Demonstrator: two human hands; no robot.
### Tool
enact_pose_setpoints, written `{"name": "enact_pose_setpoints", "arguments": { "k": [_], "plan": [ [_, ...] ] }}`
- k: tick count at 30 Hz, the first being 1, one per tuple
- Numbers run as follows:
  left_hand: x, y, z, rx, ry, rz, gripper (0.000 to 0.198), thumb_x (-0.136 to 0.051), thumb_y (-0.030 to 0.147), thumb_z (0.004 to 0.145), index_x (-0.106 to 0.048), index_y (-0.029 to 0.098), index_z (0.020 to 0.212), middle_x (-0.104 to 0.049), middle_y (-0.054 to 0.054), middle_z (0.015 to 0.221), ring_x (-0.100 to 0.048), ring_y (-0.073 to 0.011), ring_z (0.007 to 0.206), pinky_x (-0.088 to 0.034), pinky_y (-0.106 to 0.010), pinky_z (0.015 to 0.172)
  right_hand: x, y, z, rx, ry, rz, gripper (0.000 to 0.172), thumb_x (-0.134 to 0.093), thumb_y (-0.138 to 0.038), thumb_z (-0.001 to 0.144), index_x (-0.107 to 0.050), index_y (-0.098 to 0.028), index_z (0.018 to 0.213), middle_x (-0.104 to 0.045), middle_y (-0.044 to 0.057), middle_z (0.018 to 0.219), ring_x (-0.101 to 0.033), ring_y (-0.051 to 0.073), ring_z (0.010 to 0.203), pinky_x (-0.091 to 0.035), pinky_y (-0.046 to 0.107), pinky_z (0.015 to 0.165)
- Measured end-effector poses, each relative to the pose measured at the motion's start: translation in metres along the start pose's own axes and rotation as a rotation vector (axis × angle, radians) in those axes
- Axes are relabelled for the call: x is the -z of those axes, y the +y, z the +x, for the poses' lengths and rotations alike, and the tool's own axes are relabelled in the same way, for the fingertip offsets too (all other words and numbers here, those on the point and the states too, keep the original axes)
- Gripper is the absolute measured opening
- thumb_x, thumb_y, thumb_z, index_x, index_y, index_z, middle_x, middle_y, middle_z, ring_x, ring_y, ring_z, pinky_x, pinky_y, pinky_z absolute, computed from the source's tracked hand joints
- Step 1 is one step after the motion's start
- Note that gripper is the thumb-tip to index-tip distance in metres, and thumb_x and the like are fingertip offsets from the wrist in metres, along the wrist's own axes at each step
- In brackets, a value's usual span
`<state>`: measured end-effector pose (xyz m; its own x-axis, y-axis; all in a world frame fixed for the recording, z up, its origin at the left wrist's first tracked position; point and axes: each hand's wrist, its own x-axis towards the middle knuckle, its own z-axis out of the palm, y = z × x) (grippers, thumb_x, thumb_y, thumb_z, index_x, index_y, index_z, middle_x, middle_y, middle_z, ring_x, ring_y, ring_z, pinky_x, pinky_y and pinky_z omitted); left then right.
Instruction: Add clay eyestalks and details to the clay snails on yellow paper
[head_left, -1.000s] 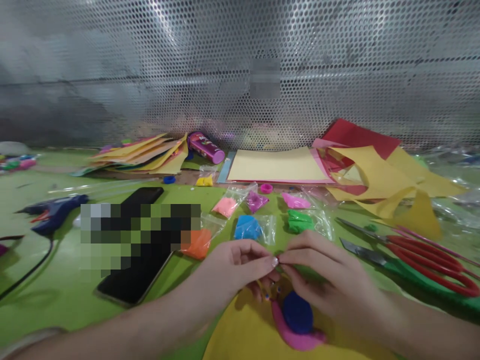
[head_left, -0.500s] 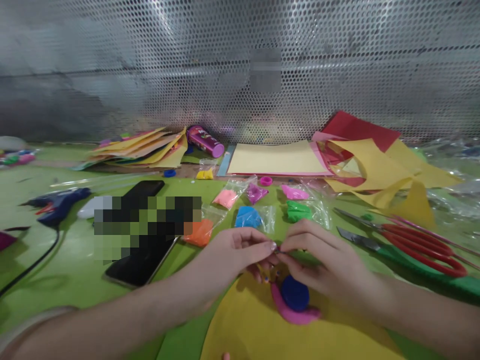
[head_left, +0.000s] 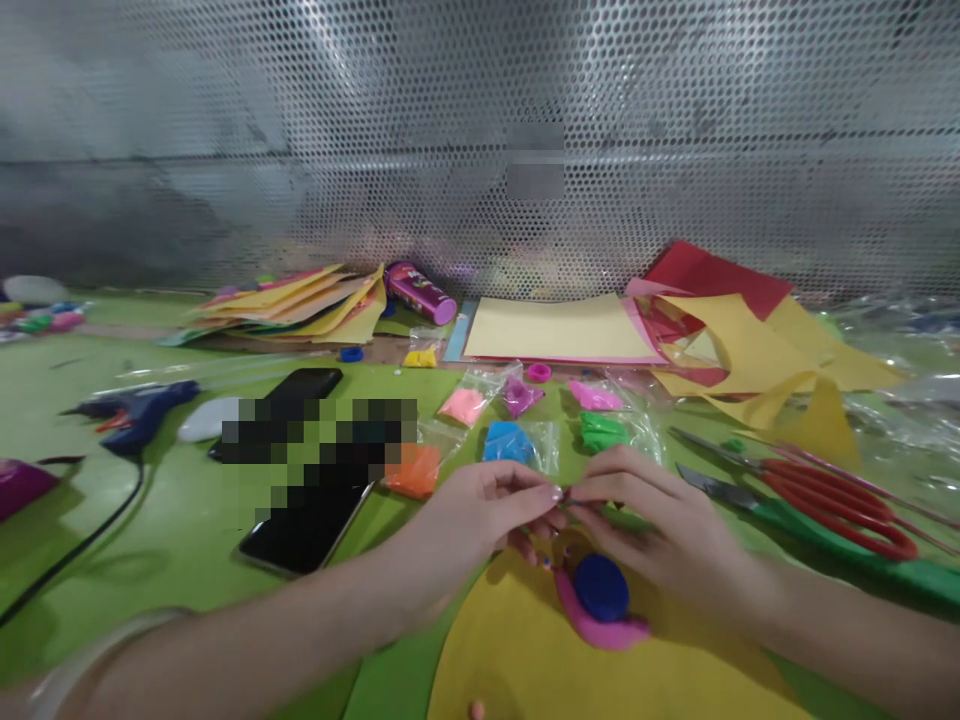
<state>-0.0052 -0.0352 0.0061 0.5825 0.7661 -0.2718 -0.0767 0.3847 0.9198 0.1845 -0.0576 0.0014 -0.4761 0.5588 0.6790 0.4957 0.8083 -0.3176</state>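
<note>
My left hand and my right hand meet fingertip to fingertip above a yellow sheet. Both pinch at a tiny dark piece between thumbs and fingers; it is too small and too covered to name. Just below them a dark blue disc lies on the sheet, with a curved pink clay strip along its lower left side. A few tiny dark bits show under my left fingers. A small orange-pink lump sits at the sheet's near edge.
Bags of blue, orange and green clay lie beyond my hands. Phones and a glue gun are left. Red-handled scissors and a green cutter lie right. Paper sheets lie behind.
The whole view has shifted slightly, so things appear a little further right and lower. Both hands keep the same pinch at the small piece.
</note>
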Motion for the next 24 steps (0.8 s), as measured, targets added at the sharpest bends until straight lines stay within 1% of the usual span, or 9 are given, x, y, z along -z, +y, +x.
{"name": "enact_pose_setpoints", "arguments": {
  "k": [5,8,11,17,19,22,24],
  "plan": [
    [0.0013,-0.0021,0.0002,0.013,-0.009,-0.041,0.02,-0.069,0.032,0.078,-0.064,0.013,0.079,-0.064,-0.002,0.072,-0.057,-0.01,0.062,-0.044,-0.021,0.057,0.0031,0.0006,0.0025,-0.044,-0.005,0.005,0.012,-0.056,-0.007,0.085,-0.058,-0.017,0.09,-0.057,0.003,0.084,-0.057,0.012,0.074,-0.051,0.021,0.061],
    [0.002,-0.0022,0.0005,0.021,0.007,-0.057,0.02,-0.069,0.031,0.078,-0.063,0.013,0.078,-0.064,-0.002,0.072,-0.057,-0.0098,0.062,-0.044,-0.021,0.057,0.0043,0.0007,0.0032,-0.061,-0.014,0.004,0.011,-0.057,-0.007,0.085,-0.057,-0.017,0.088,-0.055,0.002,0.081,-0.056,0.011,0.071,-0.05,0.02,0.058],
    [0.0033,-0.0024,0.0016,0.028,0.019,-0.086,0.016,-0.067,0.028,0.08,-0.063,0.013,0.077,-0.064,-0.001,0.07,-0.057,-0.0084,0.06,-0.044,-0.02,0.055,0.004,-0.0001,0.0033,-0.065,-0.031,-0.005,0.011,-0.056,-0.006,0.085,-0.057,-0.017,0.088,-0.056,0.003,0.082,-0.056,0.01,0.072,-0.049,0.02,0.059],
    [0.0031,0.0029,0.0004,0.045,0.036,-0.133,0.012,-0.063,0.02,0.084,-0.062,0.011,0.075,-0.063,-0.001,0.071,-0.057,-0.0064,0.062,-0.043,-0.017,0.056,0.0017,-0.0019,0.0043,-0.023,-0.066,-0.036,0.021,-0.054,-0.001,0.084,-0.06,-0.016,0.098,-0.059,0.006,0.088,-0.058,0.011,0.081,-0.051,0.021,0.069],
    [0.0034,0.0045,0.0004,0.046,0.048,-0.158,0.013,-0.061,0.017,0.085,-0.062,0.01,0.074,-0.063,-0.001,0.07,-0.056,-0.0063,0.062,-0.043,-0.017,0.056,0.0016,-0.0014,0.0052,-0.005,-0.068,-0.05,0.02,-0.055,-0.002,0.084,-0.059,-0.017,0.096,-0.06,0.005,0.088,-0.058,0.012,0.08,-0.051,0.022,0.069],
    [0.0056,0.0046,0.0022,0.032,0.035,-0.214,0.012,-0.062,0.016,0.084,-0.061,0.01,0.073,-0.063,-0.001,0.071,-0.056,-0.0067,0.062,-0.043,-0.018,0.056,0.003,-0.0007,0.0071,0.023,-0.073,-0.07,0.016,-0.058,-0.004,0.084,-0.059,-0.019,0.091,-0.059,0.004,0.084,-0.058,0.012,0.076,-0.051,0.023,0.065],
    [0.0078,0.0041,0.0036,0.039,0.028,-0.24,0.011,-0.063,0.015,0.084,-0.061,0.01,0.074,-0.063,-0.001,0.07,-0.056,-0.0068,0.061,-0.044,-0.019,0.057,0.0052,-0.0034,0.0097,0.041,-0.083,-0.085,0.017,-0.057,-0.004,0.085,-0.059,-0.019,0.093,-0.059,0.005,0.085,-0.058,0.013,0.078,-0.05,0.024,0.067]
  ]
}}
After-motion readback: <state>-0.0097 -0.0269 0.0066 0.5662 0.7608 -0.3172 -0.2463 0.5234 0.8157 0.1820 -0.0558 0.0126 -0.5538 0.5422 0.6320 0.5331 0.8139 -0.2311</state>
